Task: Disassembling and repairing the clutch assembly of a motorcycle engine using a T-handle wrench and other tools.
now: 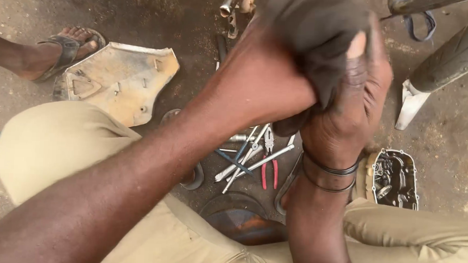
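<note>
Both my hands are raised close to the camera, wrapped around a dark grey rag (314,30). My left hand (257,85) grips the rag from the left side. My right hand (356,100), with thin black bands on its wrist, presses against the rag from below and right, its thumb sticking up. The rag is bunched between the two hands. Below them, on the dirt floor between my knees, lies a heap of wrenches and other steel tools (248,156) with red-handled pliers (268,167).
A dirty cream plastic side panel (123,79) lies at the left, beside another person's sandalled foot (64,50). An open engine cover (396,178) lies at the right. A tyre (453,54) and a white mudguard (410,105) are at the upper right. A round dark pan (240,221) sits near me.
</note>
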